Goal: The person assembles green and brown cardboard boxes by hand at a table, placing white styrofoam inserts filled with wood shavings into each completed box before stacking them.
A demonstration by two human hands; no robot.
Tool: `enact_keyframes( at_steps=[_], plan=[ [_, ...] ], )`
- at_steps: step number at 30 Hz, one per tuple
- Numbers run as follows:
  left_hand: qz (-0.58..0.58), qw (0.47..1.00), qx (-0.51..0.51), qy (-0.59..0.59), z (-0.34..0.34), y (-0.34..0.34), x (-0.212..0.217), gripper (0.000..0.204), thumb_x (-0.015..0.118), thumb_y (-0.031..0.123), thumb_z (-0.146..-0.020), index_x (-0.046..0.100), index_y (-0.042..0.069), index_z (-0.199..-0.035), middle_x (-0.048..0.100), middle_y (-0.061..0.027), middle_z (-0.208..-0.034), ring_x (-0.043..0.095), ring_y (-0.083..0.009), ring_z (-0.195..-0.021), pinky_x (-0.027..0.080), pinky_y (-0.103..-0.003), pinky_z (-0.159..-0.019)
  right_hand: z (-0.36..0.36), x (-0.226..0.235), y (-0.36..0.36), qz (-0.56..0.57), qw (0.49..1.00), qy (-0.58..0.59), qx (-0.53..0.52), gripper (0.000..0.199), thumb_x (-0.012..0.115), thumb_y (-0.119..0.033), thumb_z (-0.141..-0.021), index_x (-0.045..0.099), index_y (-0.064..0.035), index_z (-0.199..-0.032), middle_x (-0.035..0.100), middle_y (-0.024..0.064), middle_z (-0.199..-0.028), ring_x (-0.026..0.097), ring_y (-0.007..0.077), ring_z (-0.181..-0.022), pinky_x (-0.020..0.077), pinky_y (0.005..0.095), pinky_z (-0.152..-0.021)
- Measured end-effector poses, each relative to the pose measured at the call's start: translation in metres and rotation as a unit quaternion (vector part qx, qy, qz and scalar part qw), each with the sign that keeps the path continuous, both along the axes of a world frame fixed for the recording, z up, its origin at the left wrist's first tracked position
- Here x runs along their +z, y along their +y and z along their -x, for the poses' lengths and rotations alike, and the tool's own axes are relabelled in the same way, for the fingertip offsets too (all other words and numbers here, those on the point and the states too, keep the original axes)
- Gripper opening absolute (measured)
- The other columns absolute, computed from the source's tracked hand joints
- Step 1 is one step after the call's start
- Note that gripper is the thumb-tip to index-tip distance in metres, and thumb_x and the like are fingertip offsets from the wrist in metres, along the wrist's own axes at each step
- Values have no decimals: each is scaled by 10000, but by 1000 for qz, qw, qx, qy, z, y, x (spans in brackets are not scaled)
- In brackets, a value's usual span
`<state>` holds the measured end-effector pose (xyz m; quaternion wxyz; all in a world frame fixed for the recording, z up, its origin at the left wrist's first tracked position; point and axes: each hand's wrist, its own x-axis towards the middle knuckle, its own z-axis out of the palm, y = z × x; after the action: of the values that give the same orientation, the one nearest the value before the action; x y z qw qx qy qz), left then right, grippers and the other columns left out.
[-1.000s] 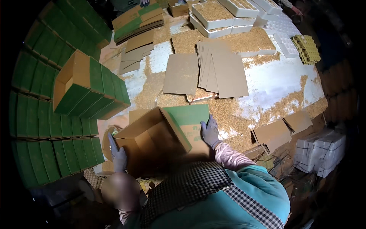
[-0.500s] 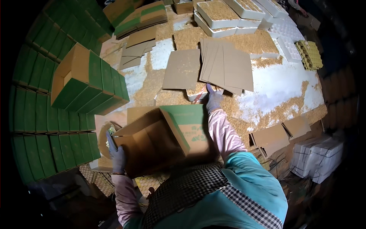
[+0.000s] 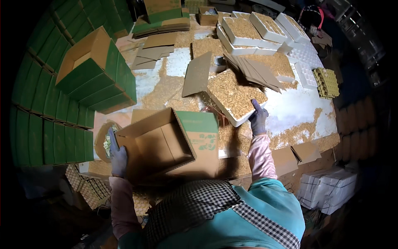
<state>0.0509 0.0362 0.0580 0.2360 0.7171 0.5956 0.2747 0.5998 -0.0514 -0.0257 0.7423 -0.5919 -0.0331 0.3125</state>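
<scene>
1. Apparently your right hand [image 3: 258, 119] clamps white tray [image 3: 237, 121] by its near-right edge; tray extends forward-left of fingers.
2. Likely light, brittle foam; support underneath.
3. Left hand [image 3: 118, 159] against open carton [image 3: 155, 129]; can't tell whether clamped.

a packing workshop: green cartons [image 3: 62, 139] stand stacked at nine o'clock, flake-topped white trays [image 3: 248, 42] at one o'clock, yellow egg trays [image 3: 326, 83] at two, with tan flakes strewn across the worktable [image 3: 290, 110].

Green cartons [image 3: 62, 139] stacked along the left — yellowish egg trays [image 3: 327, 83] by right edge of table [image 3: 290, 112] — white, dark-strapped bundle [image 3: 327, 189] at lower right.
</scene>
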Motion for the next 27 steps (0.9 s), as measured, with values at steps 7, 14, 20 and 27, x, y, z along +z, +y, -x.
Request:
enact_keyframes(
  at_steps=[7,14,20,27],
  plan=[
    [55,979,-55,-186,-23,25,-23,694,400,-12,-865,187,76,-1519,523,-162,-1238,530,-275,-1048,452,-354,-870,38,139,-46,-121,977,7,177,451,691,-247,-852,497,-24,-1193,591,112,-1142,572,229,-1096,465,362,-958],
    [8,900,-111,-421,-59,92,-108,593,452,4,-963,218,44,-1505,553,-107,-1177,538,-167,-1049,447,-267,-888,129,212,-26,-9,926,-123,358,558,678,-197,-857,443,-24,-1333,571,98,-1191,552,179,-1114,446,313,-964],
    [107,830,-115,-535,-90,44,-37,452,425,78,-1001,342,-49,-1426,384,-155,-1486,301,-189,-1399,205,-280,-1146,155,175,7,42,810,-323,487,563,707,-314,-876,503,30,-1272,395,66,-1230,522,151,-1086,471,272,-898],
    [55,924,-80,-369,-58,36,-35,455,555,191,-955,434,51,-1371,637,-117,-864,576,-199,-723,488,-307,-681,165,149,32,228,717,-346,560,519,742,-304,-857,492,7,-1189,534,58,-975,556,130,-920,451,233,-751]
  ],
)
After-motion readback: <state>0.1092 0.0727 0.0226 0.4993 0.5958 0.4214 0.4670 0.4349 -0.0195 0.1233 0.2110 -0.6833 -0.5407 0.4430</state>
